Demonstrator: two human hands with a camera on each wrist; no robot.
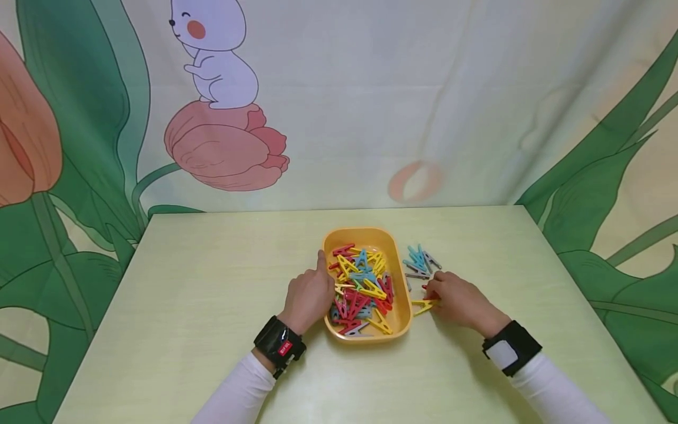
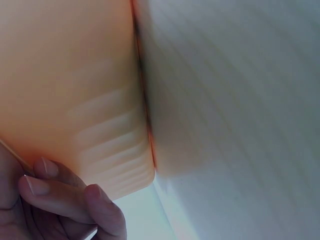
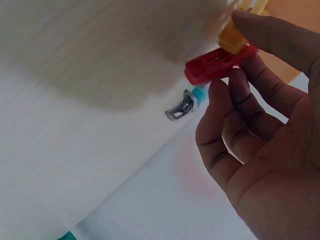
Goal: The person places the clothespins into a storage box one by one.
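A yellow plastic basket holds a heap of red, yellow, blue and grey clothespins. My left hand grips its left rim, index finger lying along the edge; in the left wrist view curled fingers lie by the outer wall. To the right of the basket, my right hand pinches a yellow clothespin and a red clothespin between thumb and fingers. Blue clothespins and grey clothespins lie on the table just beyond that hand.
The pale table stretches to both sides of the basket. Behind it hangs a printed curtain with tulips and a white animal.
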